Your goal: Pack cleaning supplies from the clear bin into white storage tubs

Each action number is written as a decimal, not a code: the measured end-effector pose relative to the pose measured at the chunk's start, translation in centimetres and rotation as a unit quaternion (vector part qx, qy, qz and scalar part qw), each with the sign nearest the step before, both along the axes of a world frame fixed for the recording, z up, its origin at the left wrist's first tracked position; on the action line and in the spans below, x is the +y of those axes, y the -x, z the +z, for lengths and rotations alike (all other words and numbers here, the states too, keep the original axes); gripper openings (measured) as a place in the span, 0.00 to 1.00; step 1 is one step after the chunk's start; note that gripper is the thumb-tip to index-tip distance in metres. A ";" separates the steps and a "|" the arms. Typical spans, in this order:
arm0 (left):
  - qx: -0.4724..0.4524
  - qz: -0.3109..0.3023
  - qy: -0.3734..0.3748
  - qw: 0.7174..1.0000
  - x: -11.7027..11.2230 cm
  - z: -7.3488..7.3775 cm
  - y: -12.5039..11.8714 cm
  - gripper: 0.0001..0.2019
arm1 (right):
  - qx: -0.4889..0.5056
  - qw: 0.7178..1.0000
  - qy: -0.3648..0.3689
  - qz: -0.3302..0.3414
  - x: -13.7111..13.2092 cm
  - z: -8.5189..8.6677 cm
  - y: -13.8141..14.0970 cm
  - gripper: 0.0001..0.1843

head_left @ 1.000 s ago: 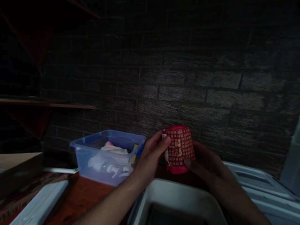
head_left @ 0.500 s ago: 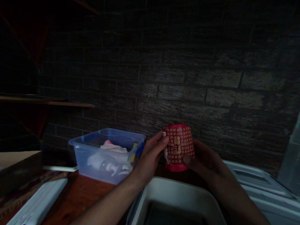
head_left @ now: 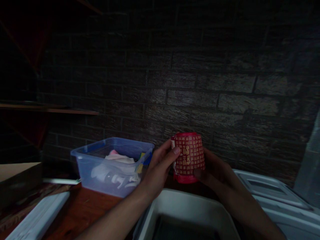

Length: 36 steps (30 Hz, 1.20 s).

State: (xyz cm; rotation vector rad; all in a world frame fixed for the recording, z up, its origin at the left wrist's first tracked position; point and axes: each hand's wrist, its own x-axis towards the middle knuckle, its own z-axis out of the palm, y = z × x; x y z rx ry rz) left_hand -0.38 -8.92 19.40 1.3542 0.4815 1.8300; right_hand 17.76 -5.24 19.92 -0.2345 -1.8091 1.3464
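Observation:
A red tapered container (head_left: 189,156) with rows of small gold characters and two larger ones is held up between both hands, its narrower end upward. My left hand (head_left: 163,163) grips its left side, thumb on the front face. From the right, my right hand (head_left: 216,168) closes around it with the thumb low on the front; the other fingers are hidden behind. Below the container stands a white rectangular bin (head_left: 190,196), its dark interior partly in view.
A translucent blue plastic box (head_left: 100,173) holding cloths and a white spray bottle stands left on the reddish-brown tabletop (head_left: 87,200). Pale plastic lids (head_left: 267,186) lie at right. A brick wall (head_left: 160,83) rises behind, and a wooden shelf (head_left: 50,109) juts out at left.
The container has turned slightly, its large characters now more upright and a little further left. Both hands still hold it; the whole view has shifted slightly.

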 end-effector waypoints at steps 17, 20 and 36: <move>-0.035 -0.028 -0.031 0.999 -0.3 0.0 0.0 0.18 | 0.010 0.999 0.012 -0.038 0.5 -0.5 -0.1 0.33; -0.019 -0.019 -0.035 0.999 -0.4 0.2 -0.1 0.19 | 0.007 0.999 0.018 -0.045 0.4 -0.5 -0.1 0.34; 0.000 0.137 0.007 0.991 0.2 0.3 0.6 0.23 | 0.043 0.998 -0.002 -0.048 0.4 0.0 0.1 0.37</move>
